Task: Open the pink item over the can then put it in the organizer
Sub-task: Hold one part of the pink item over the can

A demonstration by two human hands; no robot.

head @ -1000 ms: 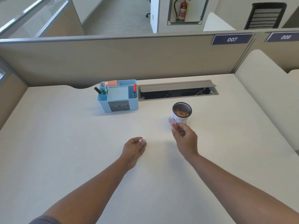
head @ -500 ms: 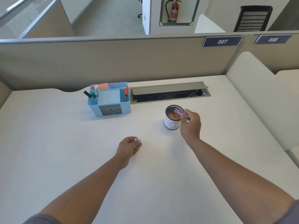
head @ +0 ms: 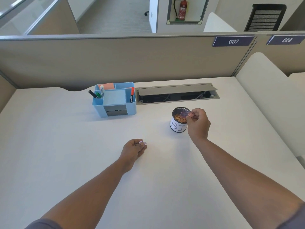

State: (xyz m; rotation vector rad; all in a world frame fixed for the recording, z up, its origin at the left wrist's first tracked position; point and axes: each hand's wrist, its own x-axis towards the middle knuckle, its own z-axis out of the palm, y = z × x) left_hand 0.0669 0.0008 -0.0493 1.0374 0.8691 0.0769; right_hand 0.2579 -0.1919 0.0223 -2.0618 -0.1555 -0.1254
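Right hand pinches a small translucent pink item between thumb and fingertips, holding it directly above the open mouth of the can, whose orange-brown contents show below it. Whether the pink item is open or shut is too small to tell. That can stands on the desk, nearer the far edge than the near one, just in front of the open cable hatch set into the surface. Left hand rests curled on the middle of the desk, fingers closed around a small pale pink piece that peeks out at the fingertips. A blue organizer sits by the far edge, left of the hatch and well apart from the can, with markers standing in its side compartments. Between can and organizer the surface lies bare, and wide bare room runs along the left edge and the near edge around both forearms.
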